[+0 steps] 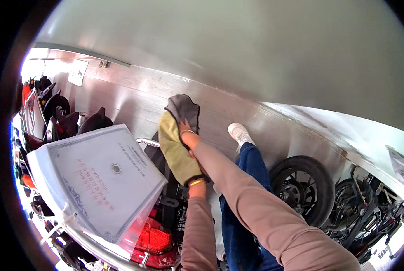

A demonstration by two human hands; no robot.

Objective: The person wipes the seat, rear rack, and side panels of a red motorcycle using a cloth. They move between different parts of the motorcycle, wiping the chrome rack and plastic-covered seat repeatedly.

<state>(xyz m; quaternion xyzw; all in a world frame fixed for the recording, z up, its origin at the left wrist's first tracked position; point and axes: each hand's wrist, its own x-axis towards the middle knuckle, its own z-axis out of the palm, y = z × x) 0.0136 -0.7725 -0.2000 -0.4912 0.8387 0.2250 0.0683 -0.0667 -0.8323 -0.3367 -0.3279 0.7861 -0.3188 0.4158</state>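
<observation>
A green and grey cloth (175,145) with dark edging hangs in front of me, over the floor and beside a parcel rack. My left hand (197,188), a gold-coloured bangle at its wrist, is largely hidden under the cloth's lower green end. On the grey part of the cloth lies my right hand (186,132), fingers spread against it; its wrist wears a thin pale bracelet. The covered left fingers cannot be seen.
Left of the cloth, a printed sheet in a plastic sleeve (103,183) lies by a metal rack (147,141) above a red tail light (154,238). Motorcycle parts line the left. A wheel with tyre (303,189) stands at right. A grey surface (239,47) spans the top.
</observation>
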